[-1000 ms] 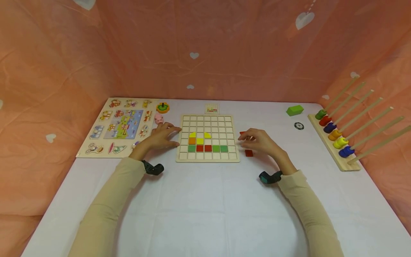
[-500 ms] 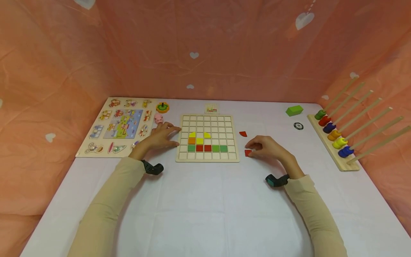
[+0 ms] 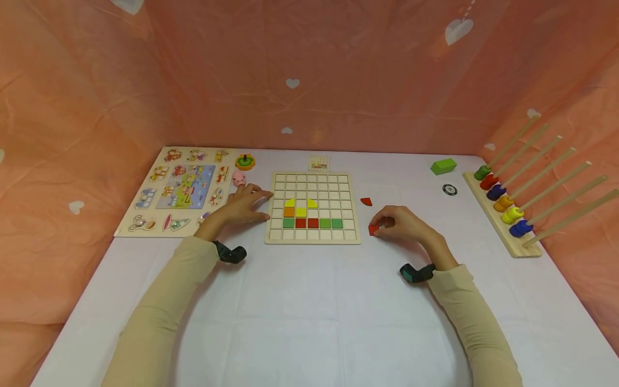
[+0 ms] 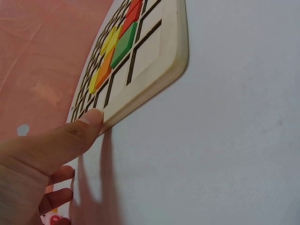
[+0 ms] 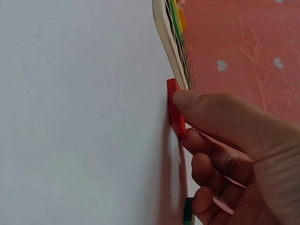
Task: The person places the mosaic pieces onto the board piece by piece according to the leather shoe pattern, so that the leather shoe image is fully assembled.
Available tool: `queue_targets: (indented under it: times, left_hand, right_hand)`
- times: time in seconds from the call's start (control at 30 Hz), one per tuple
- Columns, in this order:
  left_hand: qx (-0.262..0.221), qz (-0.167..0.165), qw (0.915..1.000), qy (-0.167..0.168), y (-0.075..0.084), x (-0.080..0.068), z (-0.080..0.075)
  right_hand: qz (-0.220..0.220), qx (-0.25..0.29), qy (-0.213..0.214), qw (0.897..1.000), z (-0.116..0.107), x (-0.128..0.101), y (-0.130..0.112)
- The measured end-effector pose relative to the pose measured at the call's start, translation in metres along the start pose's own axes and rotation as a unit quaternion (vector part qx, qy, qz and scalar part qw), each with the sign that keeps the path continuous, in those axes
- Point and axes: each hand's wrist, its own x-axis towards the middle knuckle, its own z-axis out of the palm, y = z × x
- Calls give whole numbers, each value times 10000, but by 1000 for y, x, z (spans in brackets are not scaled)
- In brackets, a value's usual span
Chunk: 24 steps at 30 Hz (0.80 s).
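A wooden grid board (image 3: 312, 239) lies mid-table with yellow, orange, green and red tiles in its lower rows. My left hand (image 3: 244, 207) rests against the board's left edge, fingers straight, thumb (image 4: 70, 136) pressed to the rim (image 4: 154, 79). My right hand (image 3: 401, 223) sits right of the board and pinches a red square tile (image 3: 373, 230) between thumb (image 5: 211, 110) and fingers; the tile (image 5: 174, 110) is on the white cloth or just off it. A second red piece (image 3: 366, 201), quarter-round, lies loose farther back beside the board.
A picture peg puzzle (image 3: 181, 188) lies left, with a pink pig (image 3: 239, 178) and an orange-green stacker (image 3: 245, 161) behind it. A green block (image 3: 444, 166), a dark disc (image 3: 450, 190) and a peg rack with coloured rings (image 3: 503, 207) stand at right. Pink cloth walls enclose the table.
My right hand moved from near the quarter-round red piece back toward me to the red square tile and pinched it. The left hand stayed put.
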Motion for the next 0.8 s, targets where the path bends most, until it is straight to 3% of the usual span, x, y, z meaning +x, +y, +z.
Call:
queue_targets:
  times: [0.23, 0.43, 0.53, 0.8]
  left_hand:
    - [7, -28, 10000, 24, -1, 0, 0]
    - [-17, 43, 10000, 40, 0, -1, 1]
    - [-18, 74, 10000, 44, 0, 0, 1]
    - [6, 8, 10000, 54, -2, 1, 1]
  right_hand:
    - [-88, 57, 23, 9999, 0, -1, 0]
    - [-139, -198, 702, 9972, -7, -7, 10]
    - [76, -358, 907, 9952, -14, -11, 14]
    - [749, -402, 707, 9939, -21, -19, 26]
